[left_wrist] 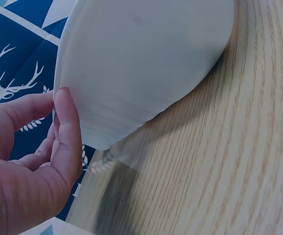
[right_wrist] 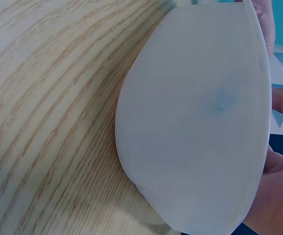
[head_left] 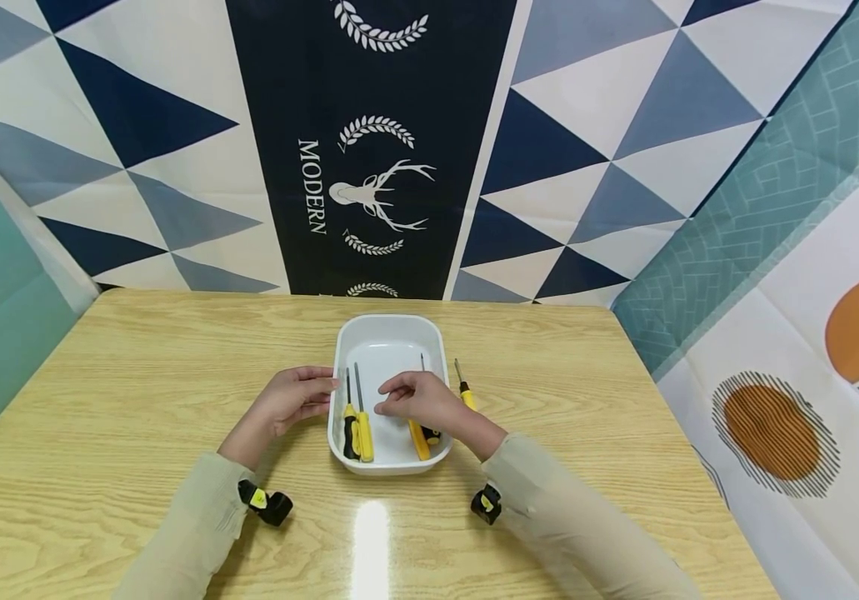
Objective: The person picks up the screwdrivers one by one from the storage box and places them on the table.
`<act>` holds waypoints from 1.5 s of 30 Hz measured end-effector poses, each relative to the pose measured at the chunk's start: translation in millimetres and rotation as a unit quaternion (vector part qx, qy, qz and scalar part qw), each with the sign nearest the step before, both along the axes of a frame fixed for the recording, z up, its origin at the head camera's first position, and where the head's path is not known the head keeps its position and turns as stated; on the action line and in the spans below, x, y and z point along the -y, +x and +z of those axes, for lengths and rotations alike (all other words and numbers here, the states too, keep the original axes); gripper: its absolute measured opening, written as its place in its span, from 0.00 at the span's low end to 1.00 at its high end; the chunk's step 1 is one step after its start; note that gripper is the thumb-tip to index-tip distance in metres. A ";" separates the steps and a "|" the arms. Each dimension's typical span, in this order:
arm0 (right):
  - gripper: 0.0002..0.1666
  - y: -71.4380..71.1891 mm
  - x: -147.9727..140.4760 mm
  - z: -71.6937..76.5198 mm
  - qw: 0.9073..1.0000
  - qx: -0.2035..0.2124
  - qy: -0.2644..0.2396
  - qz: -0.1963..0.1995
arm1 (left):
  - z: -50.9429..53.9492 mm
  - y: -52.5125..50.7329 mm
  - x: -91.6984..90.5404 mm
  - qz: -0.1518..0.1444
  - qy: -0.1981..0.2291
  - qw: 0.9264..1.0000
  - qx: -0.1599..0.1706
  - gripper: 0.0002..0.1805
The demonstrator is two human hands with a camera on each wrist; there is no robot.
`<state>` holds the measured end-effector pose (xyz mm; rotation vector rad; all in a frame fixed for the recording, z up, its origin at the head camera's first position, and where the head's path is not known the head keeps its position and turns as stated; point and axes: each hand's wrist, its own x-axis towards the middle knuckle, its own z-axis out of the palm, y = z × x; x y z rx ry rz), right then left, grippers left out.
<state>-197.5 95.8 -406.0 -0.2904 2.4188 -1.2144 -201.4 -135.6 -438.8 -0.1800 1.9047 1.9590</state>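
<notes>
A white plastic tray (head_left: 392, 329) stands on the table with several screwdrivers in it. My left hand (head_left: 297, 400) holds its left rim, thumb and fingers pinching the edge in the left wrist view. Over the tray's right half hangs my right hand (head_left: 425, 402), thumb and forefinger apart with nothing visible between them. At the left inside lie a black-and-yellow screwdriver (head_left: 352, 433) and a yellow screwdriver (head_left: 365, 435). Below my right hand, partly covered, are an orange-yellow screwdriver (head_left: 419, 442) and a black-handled screwdriver (head_left: 431, 435).
Another yellow-and-black screwdriver (head_left: 465, 390) lies on the wooden table (head_left: 549, 375) just right of the tray, partly behind my right hand. Patterned cloth (head_left: 369, 100) hangs behind the table's far edge. Small black cameras sit at both wrists.
</notes>
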 end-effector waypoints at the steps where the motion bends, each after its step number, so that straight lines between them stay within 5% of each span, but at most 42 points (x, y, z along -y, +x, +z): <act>1: 0.21 -0.1 0.1 -0.6 1.000 0.000 -0.001 0.002 | 0.1 0.0 -0.1 0.000 0.001 1.000 0.000 0.27; 29: 0.20 6.0 10.9 -12.0 1.000 0.014 0.012 0.008 | 0.1 -1.7 -0.8 0.001 -0.002 1.000 0.002 0.27; 45: 0.20 11.9 17.6 -14.9 0.996 0.063 0.001 -0.057 | 0.6 -1.1 0.4 0.001 0.003 1.000 0.004 0.27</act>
